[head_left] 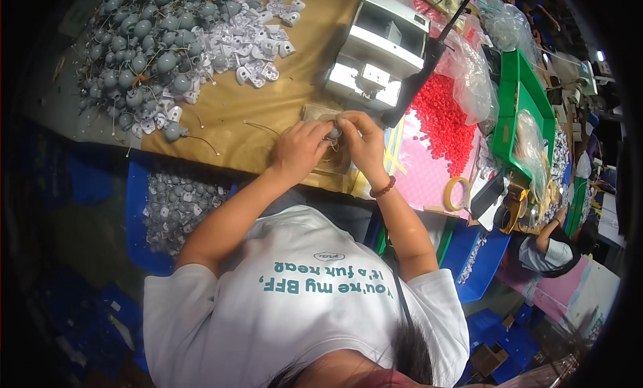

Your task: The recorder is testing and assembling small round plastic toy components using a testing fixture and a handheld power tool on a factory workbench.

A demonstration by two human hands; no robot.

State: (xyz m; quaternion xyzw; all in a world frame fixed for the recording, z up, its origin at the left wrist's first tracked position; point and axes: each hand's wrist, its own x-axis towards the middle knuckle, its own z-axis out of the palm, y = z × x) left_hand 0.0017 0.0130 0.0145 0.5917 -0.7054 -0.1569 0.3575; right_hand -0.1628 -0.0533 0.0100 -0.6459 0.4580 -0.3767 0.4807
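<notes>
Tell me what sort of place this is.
Likely an assembly workshop: grey round parts heaped on a brown-covered table, a pile of small red pieces, and a blue bin of more grey parts below.

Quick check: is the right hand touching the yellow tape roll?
Apart: the head view shows pink sheet plainly visible between the right hand and the tape roll.

Head-worn fisheye view from close above, steeply downward over white shirt [305, 311] and brown-covered workbench [236, 108].
</notes>
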